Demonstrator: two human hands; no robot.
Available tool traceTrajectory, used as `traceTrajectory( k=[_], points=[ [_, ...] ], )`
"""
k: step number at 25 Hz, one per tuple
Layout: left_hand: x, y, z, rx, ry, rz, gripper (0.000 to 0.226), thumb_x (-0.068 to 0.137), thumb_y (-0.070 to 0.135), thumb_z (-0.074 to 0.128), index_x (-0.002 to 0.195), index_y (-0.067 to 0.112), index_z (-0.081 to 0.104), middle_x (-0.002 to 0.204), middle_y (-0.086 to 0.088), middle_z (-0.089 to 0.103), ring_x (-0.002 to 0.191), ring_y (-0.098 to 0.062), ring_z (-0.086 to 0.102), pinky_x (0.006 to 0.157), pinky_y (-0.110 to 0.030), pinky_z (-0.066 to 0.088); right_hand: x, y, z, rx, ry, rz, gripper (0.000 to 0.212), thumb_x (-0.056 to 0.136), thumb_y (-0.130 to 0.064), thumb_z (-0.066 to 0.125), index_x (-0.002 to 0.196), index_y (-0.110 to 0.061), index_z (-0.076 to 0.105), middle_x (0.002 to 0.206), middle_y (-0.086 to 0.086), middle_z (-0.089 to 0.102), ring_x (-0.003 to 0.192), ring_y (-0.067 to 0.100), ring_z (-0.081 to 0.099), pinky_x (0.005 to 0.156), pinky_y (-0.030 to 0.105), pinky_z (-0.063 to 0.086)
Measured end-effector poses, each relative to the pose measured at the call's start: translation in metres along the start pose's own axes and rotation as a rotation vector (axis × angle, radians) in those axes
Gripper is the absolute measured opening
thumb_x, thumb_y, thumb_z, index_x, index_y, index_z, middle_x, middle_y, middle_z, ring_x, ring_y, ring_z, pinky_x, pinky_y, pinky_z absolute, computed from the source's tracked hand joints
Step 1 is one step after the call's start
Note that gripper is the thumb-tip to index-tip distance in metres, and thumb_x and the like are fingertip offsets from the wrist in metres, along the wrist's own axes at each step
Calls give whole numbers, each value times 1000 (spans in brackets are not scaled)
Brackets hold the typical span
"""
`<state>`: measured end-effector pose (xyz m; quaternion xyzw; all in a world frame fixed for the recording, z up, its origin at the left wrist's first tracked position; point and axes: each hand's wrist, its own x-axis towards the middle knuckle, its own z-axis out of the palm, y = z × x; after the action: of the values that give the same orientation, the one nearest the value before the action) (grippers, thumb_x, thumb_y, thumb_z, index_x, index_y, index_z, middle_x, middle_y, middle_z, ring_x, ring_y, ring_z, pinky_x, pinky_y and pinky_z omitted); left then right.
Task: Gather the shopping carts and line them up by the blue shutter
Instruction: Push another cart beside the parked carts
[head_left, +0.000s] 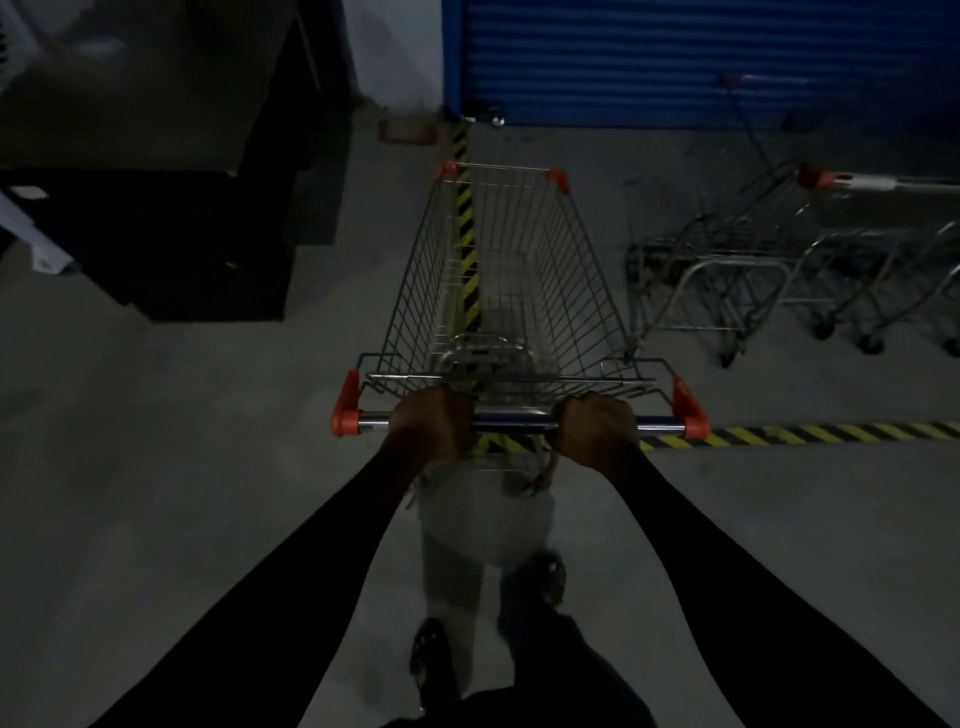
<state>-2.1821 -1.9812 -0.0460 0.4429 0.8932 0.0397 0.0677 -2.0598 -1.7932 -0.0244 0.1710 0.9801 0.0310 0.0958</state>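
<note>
The cart (511, 291) was pointed nose-first at the blue shutter (701, 57), straddling the striped floor tape (810, 434), so this looked like the delivery step. Left hand (434, 423) and right hand (595, 434) had a closed grip around the handle bar (511, 420). Next I'd guess it needed steering right toward the parked carts (769, 275).

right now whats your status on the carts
Left hand, right hand gripping cart handle. Nose toward blue shutter. Parked carts right; path ahead clear.
</note>
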Motion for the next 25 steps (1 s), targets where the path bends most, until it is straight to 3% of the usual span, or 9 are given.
traceTrajectory(
  k=[2, 4, 8, 16, 19, 21, 25],
  points=[
    [30, 6, 2, 37, -6, 45, 26, 67, 35, 74, 74, 12, 67, 73, -12, 67, 64, -36, 65, 56, -37, 51, 15, 23, 4, 12, 41, 23, 43, 72, -54, 50, 74, -14, 69, 72, 11, 69, 69, 31, 69, 64, 36, 54],
    [66, 12, 4, 63, -15, 85, 27, 66, 34, 76, 73, 10, 67, 72, -13, 66, 63, -37, 65, 54, -38, 52, 37, 48, 2, 1, -12, 38, 40, 73, -52, 57, 85, -17, 70, 83, 8, 71, 80, 29, 69, 71, 34, 52],
    [145, 37, -8, 58, -44, 118, 32, 79, 40, 63, 89, 9, 67, 88, -14, 68, 80, -38, 65, 66, -39, 51, 86, 110, 3, 13, 2, 65, 40, 78, -53, 55, 94, -19, 68, 94, 7, 71, 90, 27, 67, 75, 33, 50],
    [281, 88, -29, 108, -191, 57, 35, 83, 43, 58, 102, 14, 66, 105, -10, 67, 99, -29, 63, 77, -36, 51, 175, 223, 1, 134, 21, 27, 37, 82, -47, 60, 100, -14, 66, 100, 9, 69, 94, 31, 65, 77, 32, 47],
    [319, 99, -36, 104, -186, 36, 35, 84, 43, 58, 103, 14, 66, 105, -10, 68, 98, -29, 64, 77, -35, 50, 203, 250, -1, 185, 54, 28, 32, 74, -40, 66, 82, -9, 68, 81, 15, 69, 75, 36, 67, 68, 39, 51],
    [342, 102, -37, 93, -201, 27, 37, 84, 46, 57, 103, 16, 66, 104, -9, 68, 96, -28, 64, 75, -34, 50, 218, 265, 3, 197, 68, 36, 30, 67, -39, 61, 68, -9, 66, 67, 15, 66, 61, 37, 65, 59, 41, 53],
    [387, 100, -39, 49, -219, 12, 36, 82, 47, 58, 100, 17, 66, 102, -10, 68, 93, -28, 65, 72, -33, 50, 256, 288, -3, 158, 15, 53, 26, 67, -37, 60, 65, -12, 65, 64, 13, 66, 58, 35, 64, 56, 38, 50]
  ],
)
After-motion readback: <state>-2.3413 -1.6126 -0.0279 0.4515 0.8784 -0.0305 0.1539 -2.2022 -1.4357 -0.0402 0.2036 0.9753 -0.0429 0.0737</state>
